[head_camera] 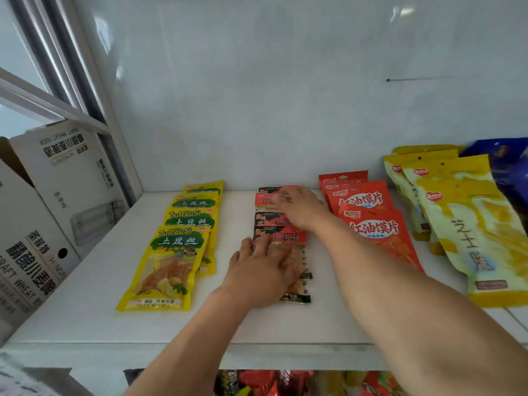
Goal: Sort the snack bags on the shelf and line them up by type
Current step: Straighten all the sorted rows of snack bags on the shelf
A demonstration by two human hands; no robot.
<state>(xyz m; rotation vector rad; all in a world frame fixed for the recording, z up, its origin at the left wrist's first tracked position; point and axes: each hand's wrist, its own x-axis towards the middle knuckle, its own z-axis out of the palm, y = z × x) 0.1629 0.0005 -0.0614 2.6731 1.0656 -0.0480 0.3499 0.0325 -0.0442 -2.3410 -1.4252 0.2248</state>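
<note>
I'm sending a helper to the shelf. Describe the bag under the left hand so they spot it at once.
On the white shelf, find the second row from the left, red-and-black packs. The nearest one, the front pack, lies flat under the left hand. Unlike the yellow-green potato bags beside it, it is black-edged.

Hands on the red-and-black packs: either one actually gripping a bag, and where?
The left hand lies flat on the front red-and-black bag, fingers straight, not gripping. The right hand touches the rear bag at its top edge; a pinch cannot be told.

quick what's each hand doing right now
Left hand: open, fingers flat on the nearest black-and-red bag.
Right hand: on a rear bag of that row; grip cannot be told.
</note>
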